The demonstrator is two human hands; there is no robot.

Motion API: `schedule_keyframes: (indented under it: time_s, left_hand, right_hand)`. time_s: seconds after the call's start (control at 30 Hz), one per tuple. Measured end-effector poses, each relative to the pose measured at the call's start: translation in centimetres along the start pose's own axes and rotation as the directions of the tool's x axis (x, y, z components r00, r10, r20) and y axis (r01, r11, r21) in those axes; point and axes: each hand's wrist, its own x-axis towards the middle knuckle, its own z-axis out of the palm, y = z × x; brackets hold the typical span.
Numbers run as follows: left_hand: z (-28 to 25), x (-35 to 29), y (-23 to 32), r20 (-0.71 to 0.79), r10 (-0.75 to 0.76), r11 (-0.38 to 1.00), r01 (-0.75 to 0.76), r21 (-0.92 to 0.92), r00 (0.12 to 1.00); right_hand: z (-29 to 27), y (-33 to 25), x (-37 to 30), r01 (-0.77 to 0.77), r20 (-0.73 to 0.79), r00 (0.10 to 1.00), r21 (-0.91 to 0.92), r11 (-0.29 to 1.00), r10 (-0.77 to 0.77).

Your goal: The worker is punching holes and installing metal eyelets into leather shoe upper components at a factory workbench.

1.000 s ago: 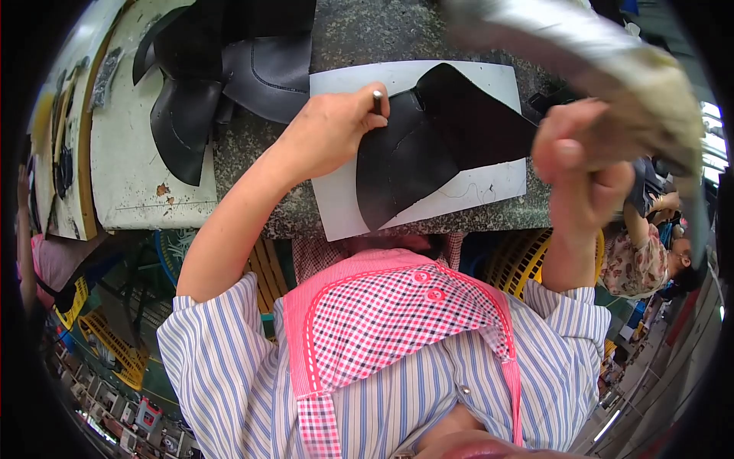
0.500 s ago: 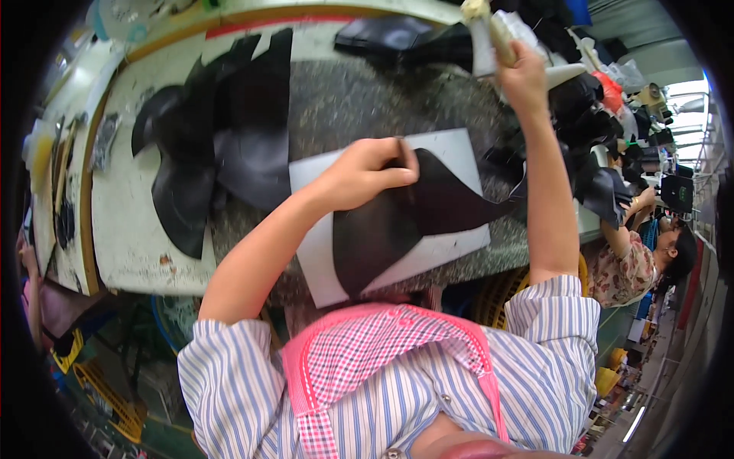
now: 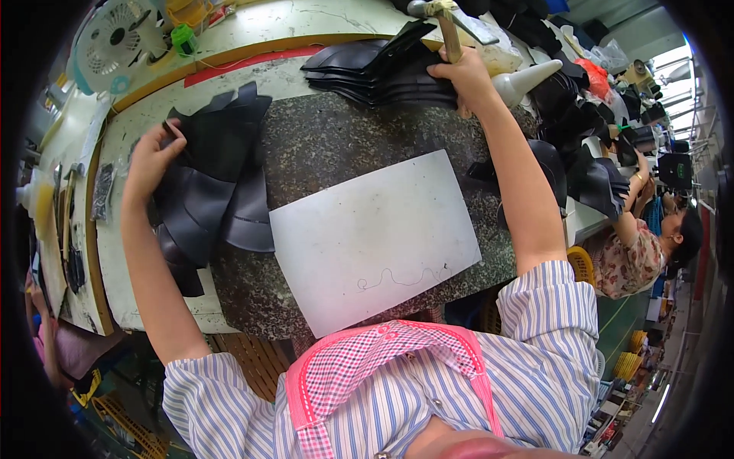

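My left hand [image 3: 157,157] is at the left, its fingers closed on a small thin dark tool [image 3: 170,125]. Those fingers touch the edge of a black leather piece [image 3: 218,138] atop several overlapping ones. Raised at the far right, my right hand [image 3: 468,76] grips the wooden handle of a hammer [image 3: 449,37], its metal head up. Between my arms a white board [image 3: 375,229] lies tilted on a dark speckled stone slab [image 3: 321,138]. A thin wavy pen line marks the board's near edge.
A stack of black leather pieces [image 3: 375,73] lies beyond the slab. A white cone-shaped thing [image 3: 527,83] is beside my right hand. More black pieces [image 3: 539,172] lie under my right forearm. A fan [image 3: 115,38] stands far left; a co-worker [image 3: 634,252] sits at the right.
My left hand has moved from the board to the leather pile at the left. The black piece that lay on the board is off it. My right hand, with the hammer, has shifted left.
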Motion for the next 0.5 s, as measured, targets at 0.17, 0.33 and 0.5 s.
schedule_keyframes:
  time_s: [0.17,0.33,0.5]
  left_hand:
    - [6.8,4.5,12.5,-0.009,0.269,0.956,-0.268,-0.123,0.963]
    - [18.2,16.5,11.0,-0.038,-0.146,0.974,0.137,-0.181,0.989]
    - [20.4,20.3,7.1,0.451,-0.008,0.994,0.055,-0.092,0.892]
  right_hand:
    - [-1.6,1.4,-2.7,-0.012,0.137,0.99,-0.034,0.999,0.017]
    - [-1.5,1.2,-3.7,-0.155,-0.04,0.986,0.135,0.979,0.162]
    - [-2.2,3.8,-2.5,-0.163,-0.09,0.984,-0.101,0.981,0.154]
